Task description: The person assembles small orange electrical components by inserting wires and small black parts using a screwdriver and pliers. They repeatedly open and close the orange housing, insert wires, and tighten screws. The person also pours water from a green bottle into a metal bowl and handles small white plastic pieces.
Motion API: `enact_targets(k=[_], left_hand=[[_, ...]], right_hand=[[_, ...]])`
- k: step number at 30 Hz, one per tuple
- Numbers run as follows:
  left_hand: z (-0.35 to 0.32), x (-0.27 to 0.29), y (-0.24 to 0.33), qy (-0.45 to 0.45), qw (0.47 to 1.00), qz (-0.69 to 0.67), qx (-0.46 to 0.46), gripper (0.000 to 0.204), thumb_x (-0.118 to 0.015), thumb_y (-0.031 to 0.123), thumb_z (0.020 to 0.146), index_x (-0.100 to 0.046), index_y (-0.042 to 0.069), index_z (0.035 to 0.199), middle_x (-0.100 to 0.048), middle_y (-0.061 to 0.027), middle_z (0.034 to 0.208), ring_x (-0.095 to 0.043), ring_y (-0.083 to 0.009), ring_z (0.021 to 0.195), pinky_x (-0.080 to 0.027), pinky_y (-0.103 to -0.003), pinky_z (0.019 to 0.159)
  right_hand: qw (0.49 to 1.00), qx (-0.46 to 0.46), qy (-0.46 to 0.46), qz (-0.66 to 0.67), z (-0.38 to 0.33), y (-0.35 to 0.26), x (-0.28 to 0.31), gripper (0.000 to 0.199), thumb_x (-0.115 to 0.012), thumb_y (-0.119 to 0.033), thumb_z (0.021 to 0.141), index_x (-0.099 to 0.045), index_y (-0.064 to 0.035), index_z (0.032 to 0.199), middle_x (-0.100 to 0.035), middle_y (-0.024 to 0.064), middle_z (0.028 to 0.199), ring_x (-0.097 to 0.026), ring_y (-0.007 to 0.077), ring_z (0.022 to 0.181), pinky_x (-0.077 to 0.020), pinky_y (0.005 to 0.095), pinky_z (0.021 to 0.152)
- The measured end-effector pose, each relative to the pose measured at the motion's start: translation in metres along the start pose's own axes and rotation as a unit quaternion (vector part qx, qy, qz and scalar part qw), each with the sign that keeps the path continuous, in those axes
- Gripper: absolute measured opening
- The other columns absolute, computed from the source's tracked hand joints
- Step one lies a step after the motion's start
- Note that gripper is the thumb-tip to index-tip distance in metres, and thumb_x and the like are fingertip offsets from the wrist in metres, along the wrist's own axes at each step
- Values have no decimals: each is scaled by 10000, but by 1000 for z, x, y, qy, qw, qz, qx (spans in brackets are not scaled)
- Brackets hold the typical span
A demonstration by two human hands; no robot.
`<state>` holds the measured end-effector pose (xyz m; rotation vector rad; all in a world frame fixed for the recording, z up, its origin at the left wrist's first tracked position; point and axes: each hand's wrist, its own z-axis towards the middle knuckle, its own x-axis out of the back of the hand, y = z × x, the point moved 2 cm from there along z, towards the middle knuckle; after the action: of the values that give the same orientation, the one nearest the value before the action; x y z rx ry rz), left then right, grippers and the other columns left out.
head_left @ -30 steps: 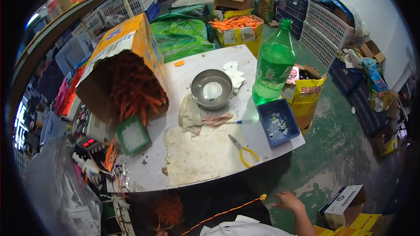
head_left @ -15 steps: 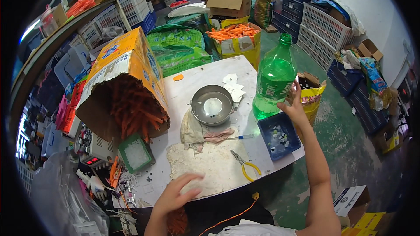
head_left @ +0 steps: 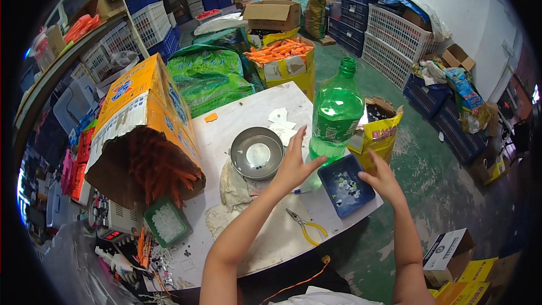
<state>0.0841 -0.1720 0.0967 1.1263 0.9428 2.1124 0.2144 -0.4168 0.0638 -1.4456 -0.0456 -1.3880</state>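
Observation:
A green plastic bottle (head_left: 337, 110) with a green cap stands at the table's right far edge. Close to its left side is my left hand (head_left: 294, 164), fingers spread and nothing in them. My right hand (head_left: 384, 181) is at the right rim of a blue tray (head_left: 345, 210), its thumb and fingers apart; whether the thumb touches the rim I cannot tell. Small pale and dark pieces lie in the tray. To the left sits a round metal bowl (head_left: 240, 158) with a few tiny dark bits. Yellow-handled pliers (head_left: 307, 227) lie nearer me, and a stained cloth (head_left: 232, 186) is partly behind my left forearm.
On the left, an orange carton (head_left: 149, 93) lies on its side, full of orange sticks. Before it is a green tray (head_left: 151, 214) of clear granules. Beyond the table stand a yellow box (head_left: 288, 70) of orange pieces and a yellow bag (head_left: 387, 135). Crates (head_left: 395, 53) line the wall.
My left hand has moved from the near edge up and right to the bottle. My right hand has let go of the bottle and dropped to the blue tray. The view has shifted slightly.

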Motion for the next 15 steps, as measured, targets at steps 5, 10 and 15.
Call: enact_targets(k=[5, 10, 15], left_hand=[[57, -25, -13, 25, 994, -29, -105, 1043, -826, 225, 672, -133, 19, 1424, -348, -220, 1358, -388, -312, 1265, -334, -392, 1053], [68, -37, -16, 52, 988, -110, -96, 1134, -842, 200, 623, -43, 17, 1406, -361, -241, 1334, -416, -344, 1235, -370, -399, 1024], [75, -19, -1, 76, 990, -70, -95, 1155, -850, 268, 586, -72, 16, 1400, -368, -292, 1314, -400, -434, 1224, -357, -448, 1028]], right_hand=[[980, 41, -43, 191, 77, -29, -24, 1172, -812, -198, 679, 63, -74, 1448, -360, 211, 1411, -373, 295, 1306, -293, 382, 1079], [948, 122, -26, 293, 109, -34, -51, 1138, -830, -165, 677, 48, -86, 1397, -447, 145, 1320, -493, 265, 1185, -407, 364, 990], [943, 129, 31, 304, 116, -47, -58, 1035, -814, -98, 674, -76, -78, 1398, -410, 138, 1331, -461, 251, 1201, -402, 369, 992]])
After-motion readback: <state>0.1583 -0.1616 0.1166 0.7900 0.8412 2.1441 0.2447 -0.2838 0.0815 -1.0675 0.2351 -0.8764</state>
